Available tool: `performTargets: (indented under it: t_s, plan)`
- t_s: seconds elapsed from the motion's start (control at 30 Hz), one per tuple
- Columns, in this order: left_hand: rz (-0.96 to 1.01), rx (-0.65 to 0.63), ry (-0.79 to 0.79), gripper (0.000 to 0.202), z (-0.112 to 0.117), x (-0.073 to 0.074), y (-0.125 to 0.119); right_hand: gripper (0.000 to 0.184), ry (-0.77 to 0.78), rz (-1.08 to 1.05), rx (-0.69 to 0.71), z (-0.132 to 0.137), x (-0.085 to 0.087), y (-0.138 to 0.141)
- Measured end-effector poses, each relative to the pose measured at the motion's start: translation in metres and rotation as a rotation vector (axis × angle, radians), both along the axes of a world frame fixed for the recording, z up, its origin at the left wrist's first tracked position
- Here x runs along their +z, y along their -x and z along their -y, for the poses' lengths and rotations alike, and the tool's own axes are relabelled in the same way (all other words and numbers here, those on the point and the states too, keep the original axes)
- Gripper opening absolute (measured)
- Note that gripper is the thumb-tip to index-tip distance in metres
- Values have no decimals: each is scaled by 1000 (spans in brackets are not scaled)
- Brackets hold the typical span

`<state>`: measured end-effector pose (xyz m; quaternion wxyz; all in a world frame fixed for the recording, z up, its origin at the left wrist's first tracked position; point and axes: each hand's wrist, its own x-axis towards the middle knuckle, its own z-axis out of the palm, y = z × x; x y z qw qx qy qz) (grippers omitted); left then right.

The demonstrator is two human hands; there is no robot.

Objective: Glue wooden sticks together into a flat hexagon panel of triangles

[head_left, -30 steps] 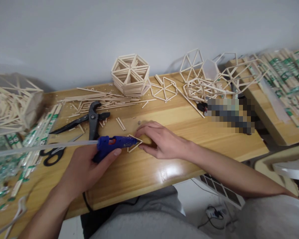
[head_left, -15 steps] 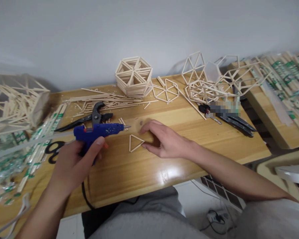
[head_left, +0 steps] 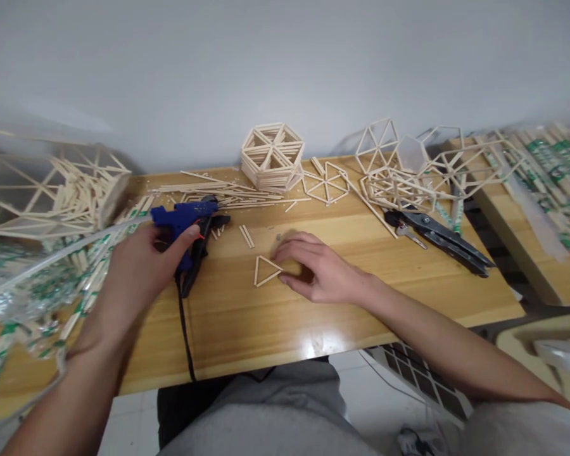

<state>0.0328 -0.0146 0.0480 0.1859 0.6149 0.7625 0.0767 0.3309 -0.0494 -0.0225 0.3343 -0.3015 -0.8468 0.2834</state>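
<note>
My left hand (head_left: 140, 269) grips a blue hot glue gun (head_left: 178, 218) by its handle, its nozzle toward the right. A clear glue stick (head_left: 90, 239) sticks out behind it. Black-handled cutters (head_left: 197, 263) are partly hidden behind the gun. My right hand (head_left: 320, 269) rests on the table, thumb and fingers curved and apart around one corner of a small triangle of wooden sticks (head_left: 257, 271). The thumb is at or very near that corner; whether it touches, I cannot tell. Two short sticks (head_left: 247, 236) lie just beyond the triangle.
A stack of hexagonal stick frames (head_left: 273, 158) stands by the wall, with loose sticks (head_left: 204, 190) to its left. A single spoked frame (head_left: 326, 183), larger frameworks (head_left: 394, 187) and a black tool (head_left: 449, 240) with keys lie right. Packaged sticks (head_left: 546, 164) and a stick-filled frame (head_left: 80, 190) flank them.
My left hand has moved the glue gun away from the triangle, back toward the cutters. My right hand stays by the triangle, its fingers slightly closer to it. The view has shifted a little.
</note>
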Motion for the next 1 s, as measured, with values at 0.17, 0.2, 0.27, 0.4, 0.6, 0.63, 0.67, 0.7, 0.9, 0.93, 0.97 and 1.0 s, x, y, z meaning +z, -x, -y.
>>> performTargets:
  t_s: [0.17,0.2,0.27,0.4,0.6,0.63,0.67,0.7,0.9,0.93,0.97,1.0]
  plan:
    - [-110,-48,41,54,1,-4,0,20,5,18,9,2,1,0]
    - [-136,-62,58,55,0,-3,0,20,1,18,10,2,1,0]
    - [-174,-85,79,57,-2,-4,-1,19,-4,16,13,2,0,0]
    - [-218,-122,67,57,-3,-7,1,21,5,18,18,3,0,0]
    - [-374,-83,-224,48,17,-9,-2,24,9,33,5,4,1,-1]
    - [-365,-84,-341,42,24,-11,-6,24,9,31,5,4,1,-1]
    - [-323,-174,-408,37,32,-13,-12,24,9,28,5,4,0,-1]
    - [-254,-295,-465,33,39,-16,-18,24,9,25,6,4,0,0]
    - [-1,-718,-390,19,70,-45,-56,25,12,25,6,4,-2,0]
    - [-12,-709,-410,18,72,-49,-59,25,13,22,7,4,-2,0]
    - [-21,-701,-435,17,74,-51,-61,25,14,19,9,4,-3,0]
    - [-25,-699,-456,17,75,-53,-63,26,13,18,9,4,-3,0]
